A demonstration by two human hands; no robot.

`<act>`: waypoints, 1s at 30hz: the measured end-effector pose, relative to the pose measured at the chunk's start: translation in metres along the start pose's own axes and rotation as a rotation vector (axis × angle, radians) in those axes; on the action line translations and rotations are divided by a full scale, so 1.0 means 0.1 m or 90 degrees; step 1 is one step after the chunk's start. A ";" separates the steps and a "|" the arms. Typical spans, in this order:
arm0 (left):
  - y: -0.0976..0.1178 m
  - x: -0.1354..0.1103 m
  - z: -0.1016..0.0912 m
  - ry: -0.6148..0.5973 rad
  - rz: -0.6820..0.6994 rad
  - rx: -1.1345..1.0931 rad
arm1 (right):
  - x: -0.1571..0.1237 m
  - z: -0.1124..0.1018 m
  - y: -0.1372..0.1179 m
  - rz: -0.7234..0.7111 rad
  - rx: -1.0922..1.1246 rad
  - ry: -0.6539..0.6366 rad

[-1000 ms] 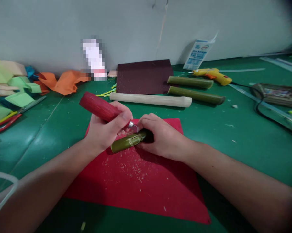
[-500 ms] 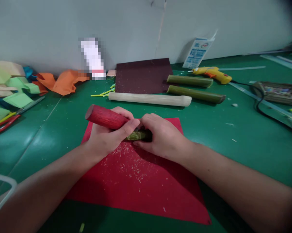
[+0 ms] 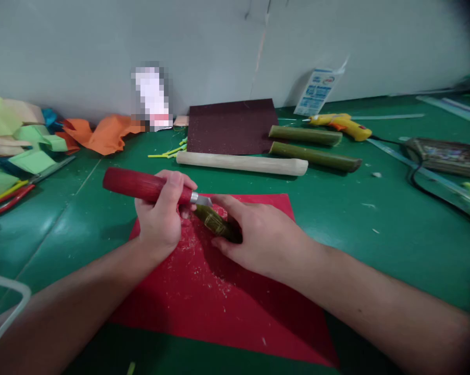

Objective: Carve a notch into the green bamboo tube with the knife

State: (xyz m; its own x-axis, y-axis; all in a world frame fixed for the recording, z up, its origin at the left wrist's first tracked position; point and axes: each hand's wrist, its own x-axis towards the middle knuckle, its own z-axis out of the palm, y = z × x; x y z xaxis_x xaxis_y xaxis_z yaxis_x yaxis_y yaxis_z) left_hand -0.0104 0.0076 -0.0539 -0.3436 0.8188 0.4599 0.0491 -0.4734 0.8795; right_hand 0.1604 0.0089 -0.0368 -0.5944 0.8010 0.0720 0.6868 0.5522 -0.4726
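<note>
My left hand (image 3: 161,216) grips the red wooden handle of a carving knife (image 3: 141,186), whose short metal blade points right onto a short green bamboo piece (image 3: 215,224). My right hand (image 3: 254,232) lies over that bamboo piece and holds it down on a red mat (image 3: 219,307), with the index finger stretched toward the blade. Pale shavings are scattered on the mat around both hands. Most of the bamboo piece is hidden under my right hand.
Behind the mat lie a pale wooden stick (image 3: 243,162), two long green bamboo sections (image 3: 313,155), a dark maroon sheet (image 3: 232,126) and a yellow glue gun (image 3: 336,125). Coloured paper (image 3: 27,140) and red-handled scissors (image 3: 8,195) sit at the left. A dark cable (image 3: 426,179) runs at the right.
My left hand has drawn the knife back to the left, so its handle lies flatter and the blade shows. The bamboo piece has turned under my right hand, its free end pointing up-left.
</note>
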 end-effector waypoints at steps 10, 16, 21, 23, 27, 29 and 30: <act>0.01 -0.05 0.00 0.048 0.148 0.005 | 0.00 -0.05 -0.01 -0.081 0.023 -0.090; -0.02 -0.05 -0.01 0.048 0.169 0.017 | 0.02 -0.07 0.01 -0.058 0.056 -0.082; -0.01 -0.05 -0.02 0.032 0.188 0.001 | 0.08 -0.05 0.12 -0.148 -0.021 -0.007; 0.01 -0.06 -0.03 0.012 0.188 0.006 | 0.10 -0.04 0.17 -0.177 -0.043 0.034; 0.00 -0.09 -0.08 -0.084 0.179 0.039 | 0.15 -0.02 0.27 -0.256 0.010 0.066; -0.01 -0.10 -0.09 -0.144 0.181 0.058 | 0.17 0.00 0.30 -0.275 0.037 0.051; -0.01 -0.11 -0.09 -0.165 0.184 0.066 | 0.18 0.00 0.32 -0.275 0.041 0.045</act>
State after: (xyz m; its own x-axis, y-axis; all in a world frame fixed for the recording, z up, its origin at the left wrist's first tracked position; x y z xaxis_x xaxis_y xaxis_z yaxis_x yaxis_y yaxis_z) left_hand -0.0156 -0.0036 -0.0609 -0.0539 0.7175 0.6944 0.2077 -0.6722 0.7107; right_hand 0.1716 0.0406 -0.0510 -0.7900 0.5142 0.3339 0.3520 0.8263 -0.4398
